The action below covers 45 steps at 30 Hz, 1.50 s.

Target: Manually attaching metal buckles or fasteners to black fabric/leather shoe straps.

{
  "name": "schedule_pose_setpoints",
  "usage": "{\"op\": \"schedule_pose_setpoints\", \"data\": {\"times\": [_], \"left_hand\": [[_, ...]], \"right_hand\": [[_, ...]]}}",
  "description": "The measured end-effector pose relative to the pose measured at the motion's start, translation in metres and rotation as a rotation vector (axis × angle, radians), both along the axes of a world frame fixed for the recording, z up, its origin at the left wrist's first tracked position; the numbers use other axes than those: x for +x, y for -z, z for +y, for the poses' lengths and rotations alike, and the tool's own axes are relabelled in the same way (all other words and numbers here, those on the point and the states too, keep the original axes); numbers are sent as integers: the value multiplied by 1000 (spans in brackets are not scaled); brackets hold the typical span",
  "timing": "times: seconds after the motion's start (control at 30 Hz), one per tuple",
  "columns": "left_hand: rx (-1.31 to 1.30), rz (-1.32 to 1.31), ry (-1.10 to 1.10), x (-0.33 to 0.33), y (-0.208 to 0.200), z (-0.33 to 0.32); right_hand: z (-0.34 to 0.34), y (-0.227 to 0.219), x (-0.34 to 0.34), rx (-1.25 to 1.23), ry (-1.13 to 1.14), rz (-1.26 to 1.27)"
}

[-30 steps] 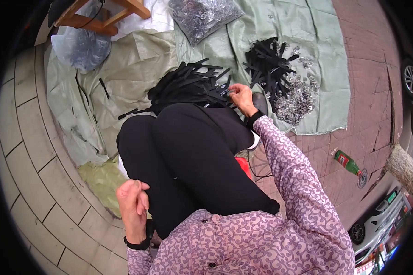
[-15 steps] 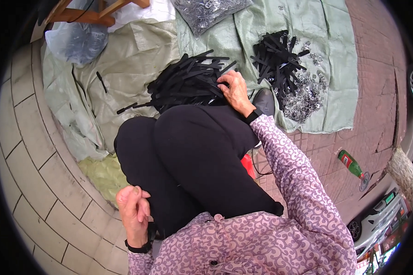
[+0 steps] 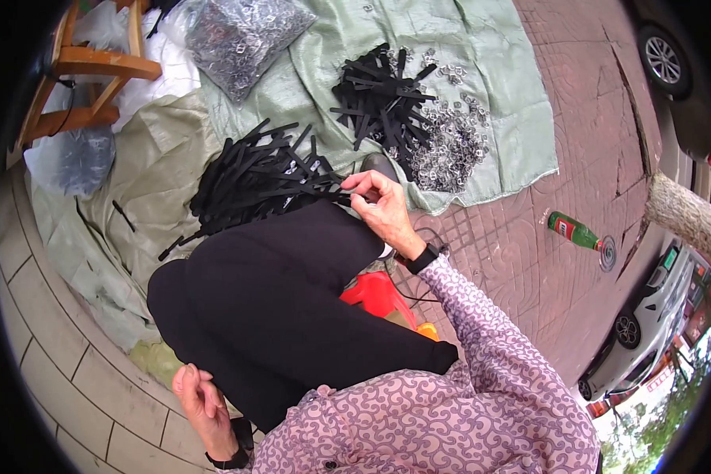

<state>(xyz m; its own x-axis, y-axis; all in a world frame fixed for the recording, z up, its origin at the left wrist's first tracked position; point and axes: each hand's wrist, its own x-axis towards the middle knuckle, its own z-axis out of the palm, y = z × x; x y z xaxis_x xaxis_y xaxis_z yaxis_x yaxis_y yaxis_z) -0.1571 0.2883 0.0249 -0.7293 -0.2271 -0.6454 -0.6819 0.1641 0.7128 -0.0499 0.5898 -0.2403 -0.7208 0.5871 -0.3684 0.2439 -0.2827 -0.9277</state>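
My right hand (image 3: 381,212) is at the right edge of a heap of short black fabric straps (image 3: 249,178), just past my knee. Its thumb and fingers pinch the end of a black strap (image 3: 336,194); the fingers partly cover it. Low on the left, beside my thigh, my left hand (image 3: 204,404) is held with curled fingers and thumb close together. Whatever those fingers may hold is hidden. Farther right lies a second, smaller bunch of black straps (image 3: 381,99), next to a pile of small shiny buckles (image 3: 452,150).
A green sheet (image 3: 513,118) lies under the piles. Beyond are a clear bag of buckles (image 3: 241,39), a wooden stool (image 3: 107,63) and a dark plastic bag (image 3: 75,158). A red plastic object (image 3: 379,294) shows under my leg. A green bottle (image 3: 574,230) is on the paving to the right.
My view has turned to the right, so the piles appear farther left. My right hand has drawn back slightly from the heap, now pinching a strap. My left hand remains beside my thigh.
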Motion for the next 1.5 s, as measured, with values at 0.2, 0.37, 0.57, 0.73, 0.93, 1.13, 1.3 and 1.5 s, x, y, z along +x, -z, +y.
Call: {"op": "schedule_pose_setpoints", "data": {"times": [0.2, 0.37, 0.57, 0.73, 0.93, 1.13, 1.3, 1.5], "left_hand": [[80, -45, 77, -4, 2, -9], [-3, -11, 42, 4, 1, -25], [0, -32, 85, 0, 1, -26], [27, -42, 84, -3, 3, -19], [33, 55, 25, -3, -2, -1], [224, -19, 221, -9, 5, -5], [308, 6, 271, -3, 17, -8], [323, 75, 292, 8, 17, -23]], "right_hand": [[29, 39, 31, -676, 414, -18], [78, 89, 85, -352, 654, -389], [147, 164, 162, 595, 609, -896], [156, 167, 162, 551, 551, -844], [134, 140, 135, 334, 629, -590], [137, 99, 143, 140, 707, -438], [143, 89, 160, 140, 753, -323], [90, -5, 99, -99, 459, -236]]}}
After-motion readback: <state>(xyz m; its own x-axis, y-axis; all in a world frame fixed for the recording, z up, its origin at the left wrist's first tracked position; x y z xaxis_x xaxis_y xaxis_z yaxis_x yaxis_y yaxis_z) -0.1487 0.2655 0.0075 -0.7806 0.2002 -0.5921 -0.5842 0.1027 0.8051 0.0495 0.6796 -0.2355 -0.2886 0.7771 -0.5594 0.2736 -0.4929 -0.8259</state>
